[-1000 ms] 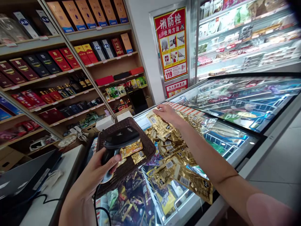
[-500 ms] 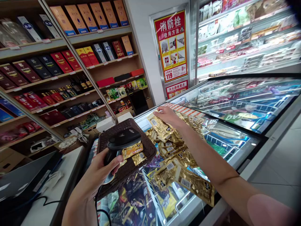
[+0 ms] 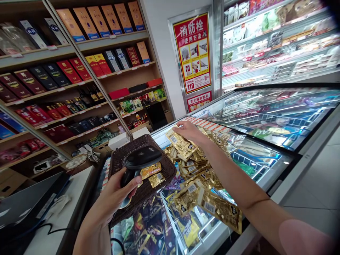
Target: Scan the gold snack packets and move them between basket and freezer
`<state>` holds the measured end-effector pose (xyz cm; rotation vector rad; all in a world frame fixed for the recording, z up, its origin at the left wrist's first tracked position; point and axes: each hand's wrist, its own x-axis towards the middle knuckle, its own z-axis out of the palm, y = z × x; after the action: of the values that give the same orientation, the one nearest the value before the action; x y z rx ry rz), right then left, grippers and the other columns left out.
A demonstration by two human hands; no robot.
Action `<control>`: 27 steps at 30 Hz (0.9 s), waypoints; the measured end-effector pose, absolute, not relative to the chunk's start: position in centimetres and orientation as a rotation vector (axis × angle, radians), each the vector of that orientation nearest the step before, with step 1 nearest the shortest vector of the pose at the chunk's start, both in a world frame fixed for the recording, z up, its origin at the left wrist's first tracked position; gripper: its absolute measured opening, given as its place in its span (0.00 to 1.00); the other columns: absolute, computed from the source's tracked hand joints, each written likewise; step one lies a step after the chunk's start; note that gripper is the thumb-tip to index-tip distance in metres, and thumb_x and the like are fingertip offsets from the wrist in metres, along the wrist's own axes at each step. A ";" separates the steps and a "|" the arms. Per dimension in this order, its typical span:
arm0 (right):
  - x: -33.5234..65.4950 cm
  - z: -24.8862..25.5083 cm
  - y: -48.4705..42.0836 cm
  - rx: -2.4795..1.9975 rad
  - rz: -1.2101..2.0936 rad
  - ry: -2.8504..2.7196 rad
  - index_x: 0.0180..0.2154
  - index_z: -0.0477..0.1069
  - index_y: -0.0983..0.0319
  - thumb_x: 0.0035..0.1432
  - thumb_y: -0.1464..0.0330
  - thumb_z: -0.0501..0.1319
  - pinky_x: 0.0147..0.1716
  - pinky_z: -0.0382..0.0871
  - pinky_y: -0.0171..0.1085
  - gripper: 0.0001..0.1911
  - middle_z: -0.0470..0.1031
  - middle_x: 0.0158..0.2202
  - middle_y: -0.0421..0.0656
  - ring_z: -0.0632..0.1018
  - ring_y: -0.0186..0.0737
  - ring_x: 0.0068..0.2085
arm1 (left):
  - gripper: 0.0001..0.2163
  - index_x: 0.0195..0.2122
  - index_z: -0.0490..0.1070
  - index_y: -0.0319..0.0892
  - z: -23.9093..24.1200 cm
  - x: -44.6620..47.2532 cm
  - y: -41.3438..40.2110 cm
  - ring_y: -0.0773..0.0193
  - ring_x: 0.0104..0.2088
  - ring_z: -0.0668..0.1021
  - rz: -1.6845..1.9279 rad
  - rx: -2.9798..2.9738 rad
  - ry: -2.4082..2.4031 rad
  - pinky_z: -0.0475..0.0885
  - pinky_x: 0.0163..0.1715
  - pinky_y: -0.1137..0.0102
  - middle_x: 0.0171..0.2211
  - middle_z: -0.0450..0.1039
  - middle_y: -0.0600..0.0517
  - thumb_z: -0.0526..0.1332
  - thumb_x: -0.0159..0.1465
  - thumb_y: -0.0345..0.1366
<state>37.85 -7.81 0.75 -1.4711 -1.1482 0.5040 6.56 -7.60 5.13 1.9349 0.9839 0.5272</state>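
My left hand [image 3: 117,193] is wrapped round the grip of a black barcode scanner [image 3: 143,157], which it holds over a dark brown wicker basket [image 3: 119,159]. Two or so gold packets [image 3: 156,180] lie in the basket under the scanner head. My right hand [image 3: 189,131] pinches the upper end of a gold foil packet [image 3: 183,146] whose white barcode label faces up. Below and around that packet spreads a heap of similar gold packets [image 3: 209,177] on the freezer's glass top. My right forearm covers part of the heap.
A chest freezer [image 3: 265,141] with sliding glass lids runs to the right, packaged goods inside. At left stands a white counter [image 3: 71,198] with a dark laptop-like device [image 3: 29,198]. Shelves of boxed bottles [image 3: 117,72] and a red fire-hydrant poster [image 3: 192,53] are behind.
The scanner in my left hand has shifted slightly to the right over the basket. My right hand and its packet stay almost where they were.
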 end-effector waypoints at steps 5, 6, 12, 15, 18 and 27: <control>37.8 1.1 -8.2 -1.529 0.501 -1.149 0.32 0.66 0.60 0.58 0.59 0.59 0.18 0.50 0.31 0.11 0.62 0.18 0.34 0.61 0.30 0.18 | 0.20 0.30 0.65 0.42 5.0 6.6 -7.6 0.72 0.18 0.62 0.519 1.935 0.988 0.55 0.18 0.75 0.18 0.62 0.59 0.64 0.56 0.55; 37.8 1.1 -8.2 -1.557 0.496 -1.165 0.32 0.66 0.60 0.58 0.59 0.60 0.19 0.51 0.31 0.11 0.63 0.19 0.34 0.62 0.30 0.18 | 0.20 0.29 0.65 0.42 5.0 6.7 -7.5 0.72 0.19 0.62 0.522 1.941 0.988 0.55 0.18 0.75 0.18 0.62 0.59 0.65 0.55 0.55; 38.1 1.2 -8.7 -1.692 0.553 -1.304 0.34 0.69 0.61 0.57 0.61 0.61 0.22 0.55 0.32 0.10 0.67 0.21 0.36 0.65 0.31 0.20 | 0.19 0.30 0.66 0.42 4.4 7.0 -7.1 0.70 0.19 0.63 0.494 1.978 0.965 0.56 0.18 0.75 0.17 0.62 0.59 0.65 0.55 0.54; 37.9 1.5 -9.1 -1.714 0.568 -1.293 0.37 0.69 0.62 0.57 0.62 0.62 0.23 0.56 0.32 0.10 0.68 0.22 0.36 0.66 0.31 0.22 | 0.18 0.30 0.65 0.43 4.0 7.2 -6.9 0.71 0.19 0.62 0.497 1.979 0.947 0.56 0.19 0.75 0.17 0.61 0.59 0.65 0.56 0.53; 37.7 1.5 -9.1 -1.698 0.570 -1.277 0.36 0.70 0.62 0.57 0.62 0.62 0.24 0.56 0.32 0.10 0.67 0.23 0.36 0.65 0.31 0.22 | 0.17 0.28 0.64 0.43 3.8 7.4 -6.9 0.71 0.19 0.61 0.500 1.993 0.918 0.55 0.19 0.76 0.17 0.60 0.59 0.65 0.56 0.51; 41.4 0.1 -7.8 -1.628 0.365 -0.829 0.47 0.66 0.63 0.57 0.68 0.60 0.23 0.66 0.32 0.14 0.72 0.40 0.47 0.73 0.36 0.29 | 0.19 0.28 0.64 0.42 4.1 7.8 -7.2 0.71 0.20 0.63 0.596 1.935 0.964 0.56 0.19 0.76 0.18 0.62 0.58 0.65 0.56 0.53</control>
<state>41.39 -7.80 0.14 -1.6283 -0.8288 0.3655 7.77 -7.24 4.07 1.9352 0.9636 0.5957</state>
